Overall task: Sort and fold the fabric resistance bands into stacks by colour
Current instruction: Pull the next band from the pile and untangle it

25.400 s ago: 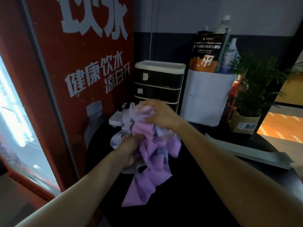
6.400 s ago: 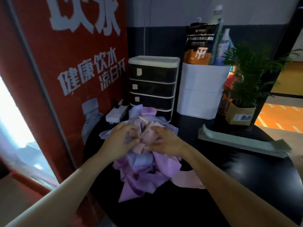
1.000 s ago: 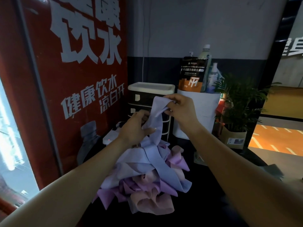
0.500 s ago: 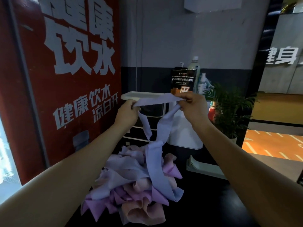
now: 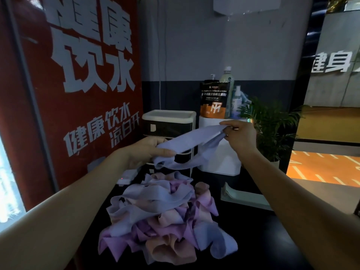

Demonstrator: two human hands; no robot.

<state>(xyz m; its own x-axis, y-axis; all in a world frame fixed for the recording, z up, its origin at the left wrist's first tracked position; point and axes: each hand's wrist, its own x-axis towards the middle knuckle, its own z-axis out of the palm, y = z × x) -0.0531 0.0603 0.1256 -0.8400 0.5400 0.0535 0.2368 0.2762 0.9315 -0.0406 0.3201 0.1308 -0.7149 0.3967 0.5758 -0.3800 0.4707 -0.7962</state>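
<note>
A lavender-blue fabric band (image 5: 191, 140) hangs in the air between my hands, clear of the pile. My left hand (image 5: 150, 152) grips its lower left end and my right hand (image 5: 238, 136) pinches its upper right end. Part of the band droops in a loop below my left hand. Beneath it, a tangled pile of bands (image 5: 161, 217) in lavender-blue, purple and pink lies on the black round table (image 5: 263, 240).
A small drawer unit (image 5: 168, 123) and a white box (image 5: 220, 158) with a pouch and bottles on it stand at the back. A potted plant (image 5: 272, 129) is right of them, a flat pale stack (image 5: 243, 197) lies beside the pile, and a red vending machine (image 5: 78, 84) fills the left.
The lavender-blue band has come free of the pile and now hangs between my hands. My left hand dropped lower while my right hand moved right, spreading the band out.
</note>
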